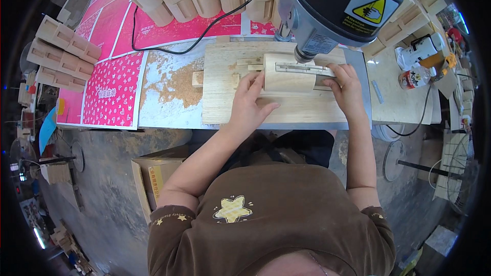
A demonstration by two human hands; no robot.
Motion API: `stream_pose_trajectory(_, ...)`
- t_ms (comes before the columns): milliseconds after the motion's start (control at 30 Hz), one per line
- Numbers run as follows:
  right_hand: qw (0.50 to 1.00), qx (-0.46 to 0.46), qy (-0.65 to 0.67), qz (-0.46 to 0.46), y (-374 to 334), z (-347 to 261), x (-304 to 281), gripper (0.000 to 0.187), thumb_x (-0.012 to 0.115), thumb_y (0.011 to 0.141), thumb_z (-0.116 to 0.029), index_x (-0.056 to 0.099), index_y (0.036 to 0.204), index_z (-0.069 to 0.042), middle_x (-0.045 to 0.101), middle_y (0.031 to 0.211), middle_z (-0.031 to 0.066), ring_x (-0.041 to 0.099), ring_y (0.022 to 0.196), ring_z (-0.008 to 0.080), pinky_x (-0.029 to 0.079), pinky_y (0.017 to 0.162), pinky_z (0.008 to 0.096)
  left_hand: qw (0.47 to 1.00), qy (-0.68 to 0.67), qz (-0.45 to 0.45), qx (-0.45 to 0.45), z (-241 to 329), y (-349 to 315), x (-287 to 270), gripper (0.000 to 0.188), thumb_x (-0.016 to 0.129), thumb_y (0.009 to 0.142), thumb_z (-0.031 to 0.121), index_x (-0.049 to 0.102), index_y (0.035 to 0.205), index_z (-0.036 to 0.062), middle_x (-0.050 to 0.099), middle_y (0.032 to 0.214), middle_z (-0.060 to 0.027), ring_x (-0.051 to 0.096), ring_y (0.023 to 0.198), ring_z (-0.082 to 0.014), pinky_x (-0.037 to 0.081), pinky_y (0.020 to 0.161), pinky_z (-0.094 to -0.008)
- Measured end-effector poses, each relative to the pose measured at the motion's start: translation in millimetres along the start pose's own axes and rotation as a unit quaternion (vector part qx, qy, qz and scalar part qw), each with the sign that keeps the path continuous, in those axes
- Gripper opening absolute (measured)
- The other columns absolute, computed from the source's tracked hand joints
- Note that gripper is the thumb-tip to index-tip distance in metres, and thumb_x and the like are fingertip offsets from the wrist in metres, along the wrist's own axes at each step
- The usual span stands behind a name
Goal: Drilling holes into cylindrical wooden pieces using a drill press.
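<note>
Under the drill press lies a pale wooden block with a rounded side, on a flat wooden board. A narrow silvery metal strip runs along the block's upper side, close below the drill chuck. My right hand pinches the strip's right end between thumb and fingers, at the block's right end. My left hand rests against the block's left end with its fingertips. Its thumb stretches away from the fingers, toward the right, and grips nothing.
Small wooden stops sit on the board's left part, beside scattered sawdust. Stacked wooden blocks stand along the back and at the left. A black cable crosses the pink sheet. Bottles stand at the right.
</note>
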State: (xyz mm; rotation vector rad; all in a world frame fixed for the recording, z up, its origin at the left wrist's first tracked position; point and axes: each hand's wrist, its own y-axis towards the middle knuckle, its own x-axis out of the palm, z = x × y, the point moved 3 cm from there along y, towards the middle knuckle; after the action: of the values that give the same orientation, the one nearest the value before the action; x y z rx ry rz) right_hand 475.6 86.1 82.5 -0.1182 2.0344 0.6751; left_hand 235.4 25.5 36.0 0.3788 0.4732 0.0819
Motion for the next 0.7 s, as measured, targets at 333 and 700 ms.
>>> stream_pose_trajectory(333,0.996,-0.002,0.082,0.022,13.1,-9.9,10.3,0.045,0.073,0.067,-0.002,0.057,0.109,-0.005,0.059,0.103,0.0111,0.053,0.101,0.0307,0.041,0.093,0.037,0.979,0.19,0.0,0.07,-42.5,9.1,-10.9,0.062,0.08,0.058,0.025,0.059,0.114,0.0092,0.055,0.086,-0.002,0.049,0.089,-0.0231,0.031,0.09,-0.0435)
stream_pose_trajectory(700,0.949,-0.033,0.151,0.277,137.8,-36.5,-128.2,0.027,0.054,0.09,-0.023,0.062,0.1,0.001,0.062,0.087,0.0097,0.057,0.085,0.0133,0.044,0.072,0.0258,0.981,0.179,-0.005,0.077,-42.1,6.5,-8.7,0.054,0.079,0.06,0.026,0.062,0.107,0.0069,0.052,0.076,-0.0007,0.05,0.081,-0.0216,0.032,0.08,-0.0378)
